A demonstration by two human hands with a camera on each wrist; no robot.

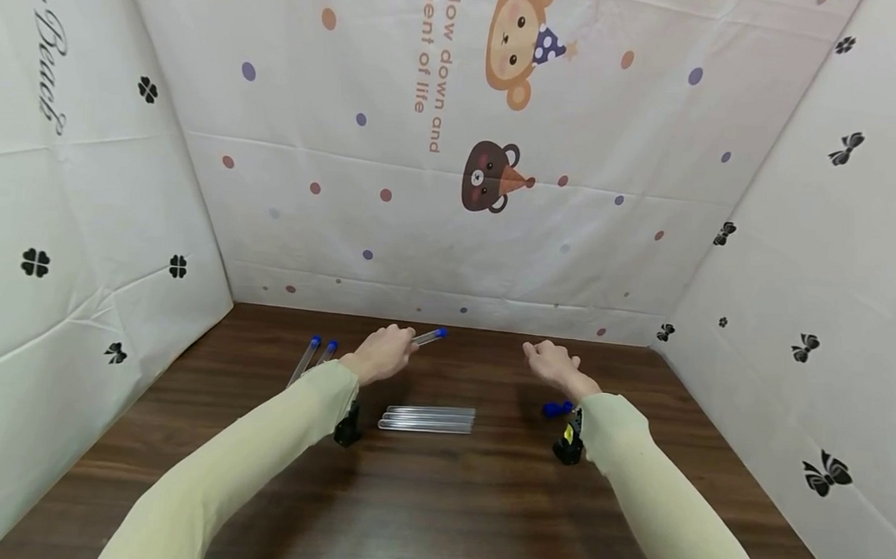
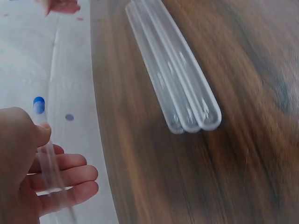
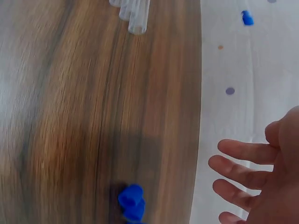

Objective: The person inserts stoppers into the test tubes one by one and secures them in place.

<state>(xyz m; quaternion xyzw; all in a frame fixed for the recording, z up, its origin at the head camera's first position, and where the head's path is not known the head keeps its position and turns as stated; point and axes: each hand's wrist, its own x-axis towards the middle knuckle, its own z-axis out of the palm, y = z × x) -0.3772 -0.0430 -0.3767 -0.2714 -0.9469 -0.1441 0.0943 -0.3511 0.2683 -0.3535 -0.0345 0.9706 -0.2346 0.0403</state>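
My left hand [image 1: 385, 353] holds a clear test tube [image 2: 49, 163] with a blue cap [image 2: 39, 104], thumb against the tube and fingers beneath it. The capped end points right in the head view. My right hand [image 1: 553, 366] is raised above the table, fingers apart and holding nothing. Below it lie several loose blue caps [image 3: 131, 196]. Several uncapped test tubes [image 1: 427, 419] lie side by side in the middle of the table, between the hands. Two capped tubes [image 1: 305, 361] lie at the left, partly hidden by the left sleeve.
The dark wooden table [image 1: 438, 512] is bounded by white printed sheets at the back [image 1: 420, 228], left and right. A black wrist device [image 1: 347, 425] sits on the left wrist, another [image 1: 568, 443] on the right.
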